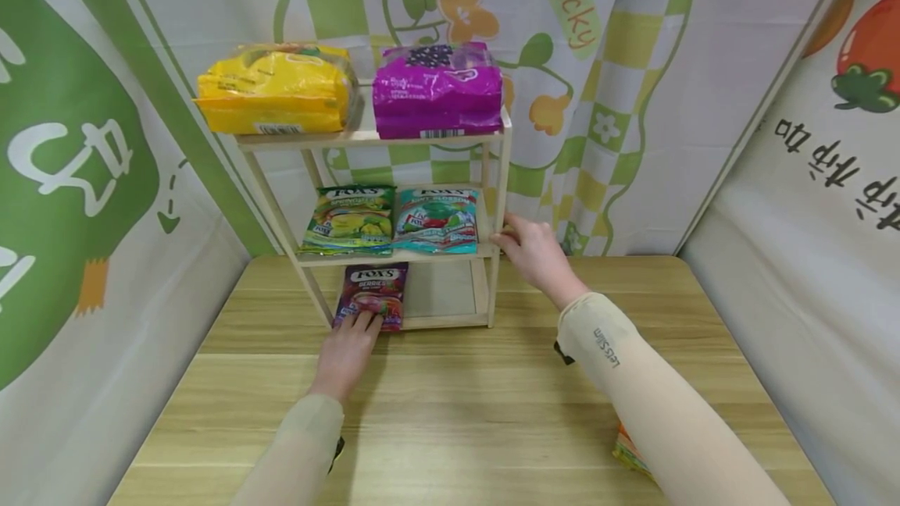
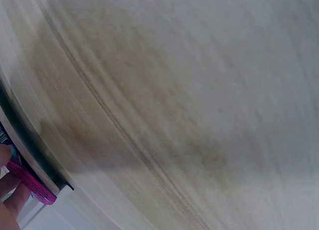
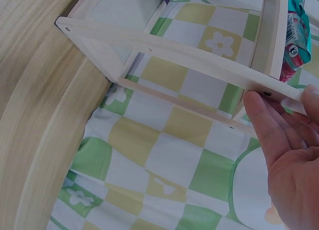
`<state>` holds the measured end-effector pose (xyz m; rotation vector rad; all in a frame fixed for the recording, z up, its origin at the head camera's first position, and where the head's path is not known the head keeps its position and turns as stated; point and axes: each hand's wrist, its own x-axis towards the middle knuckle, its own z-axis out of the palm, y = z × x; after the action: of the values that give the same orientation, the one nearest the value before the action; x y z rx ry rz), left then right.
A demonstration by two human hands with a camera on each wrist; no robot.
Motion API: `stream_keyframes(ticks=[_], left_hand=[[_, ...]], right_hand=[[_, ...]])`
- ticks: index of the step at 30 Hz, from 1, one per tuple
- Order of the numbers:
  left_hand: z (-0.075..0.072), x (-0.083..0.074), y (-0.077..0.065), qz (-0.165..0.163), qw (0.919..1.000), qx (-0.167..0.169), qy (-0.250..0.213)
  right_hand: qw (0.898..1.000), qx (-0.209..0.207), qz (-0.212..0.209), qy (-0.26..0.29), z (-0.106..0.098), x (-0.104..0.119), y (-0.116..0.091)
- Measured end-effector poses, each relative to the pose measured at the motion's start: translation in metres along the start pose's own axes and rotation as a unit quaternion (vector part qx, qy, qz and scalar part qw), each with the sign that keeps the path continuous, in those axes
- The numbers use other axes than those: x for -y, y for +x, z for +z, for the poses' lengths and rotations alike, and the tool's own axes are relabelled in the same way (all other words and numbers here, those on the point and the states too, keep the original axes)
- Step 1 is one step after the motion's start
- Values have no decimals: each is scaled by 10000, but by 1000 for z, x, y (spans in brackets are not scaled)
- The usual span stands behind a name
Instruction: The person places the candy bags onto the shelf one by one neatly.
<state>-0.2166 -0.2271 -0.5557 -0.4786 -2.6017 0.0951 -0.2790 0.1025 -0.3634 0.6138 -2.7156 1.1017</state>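
Note:
On the bottom level of a small wooden shelf rack (image 1: 497, 287) stands a purple Fox's Berries candy bag (image 1: 374, 283), leaning back. My left hand (image 1: 349, 354) pinches its lower front edge; in the left wrist view the bag's magenta edge (image 2: 35, 185) shows between thumb and fingers. With my right hand (image 1: 537, 256) I grip the rack's right front post at middle-shelf height, thumb and fingers on either side of it in the right wrist view. Just inside that post, a teal Fox's candy bag (image 1: 437, 221) sits on the middle shelf beside a green Fox's candy bag (image 1: 351, 221).
A large yellow bag (image 1: 277, 92) and a large purple bag (image 1: 439, 92) lie on the top shelf. The rack stands at the back of a wooden table (image 1: 450, 412), before a patterned curtain (image 1: 640, 37). An orange-and-green packet (image 1: 629, 451) is partly hidden by my right forearm.

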Motion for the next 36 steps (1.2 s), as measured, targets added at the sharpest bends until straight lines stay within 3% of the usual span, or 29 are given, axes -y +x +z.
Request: stream_keyframes(ticks=[36], left_hand=[[5,-3,3,-375,9988,178,-241]], right_hand=[[10000,-35,-42,1,1,-3,1]])
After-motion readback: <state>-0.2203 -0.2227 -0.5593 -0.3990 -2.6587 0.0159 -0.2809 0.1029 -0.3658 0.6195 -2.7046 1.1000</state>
